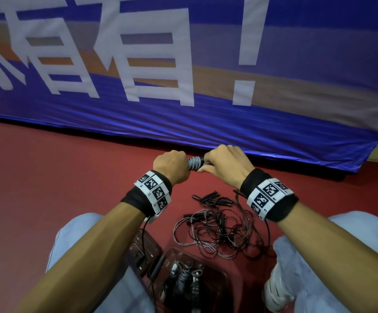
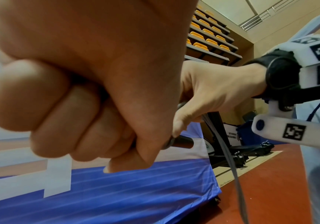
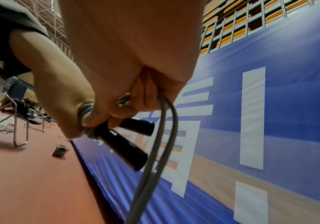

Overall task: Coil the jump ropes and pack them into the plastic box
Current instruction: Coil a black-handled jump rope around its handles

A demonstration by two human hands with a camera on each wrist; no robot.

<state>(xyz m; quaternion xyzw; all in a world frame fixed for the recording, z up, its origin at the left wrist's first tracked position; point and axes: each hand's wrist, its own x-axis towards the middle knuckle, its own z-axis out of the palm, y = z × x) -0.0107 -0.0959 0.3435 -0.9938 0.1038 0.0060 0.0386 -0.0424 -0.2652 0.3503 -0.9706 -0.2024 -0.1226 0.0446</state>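
Both hands hold one jump rope (image 1: 194, 163) at chest height in the head view. Its grey cord is wound in tight turns round the two black handles (image 3: 124, 145). My left hand (image 1: 172, 164) grips the wound bundle in a fist. My right hand (image 1: 224, 161) grips the other end, with a grey cord loop (image 3: 155, 151) hanging from its fingers. Below on the floor lies a tangled pile of loose jump ropes (image 1: 217, 229). The clear plastic box (image 1: 224, 281) stands between my knees with several coiled ropes inside.
A blue banner (image 1: 206, 120) hangs close in front, down to the red floor (image 1: 59, 166). The box lid (image 1: 142, 247) lies left of the box. My knees flank the box; a shoe (image 1: 276, 290) is at its right. A chair (image 3: 15, 115) stands far left.
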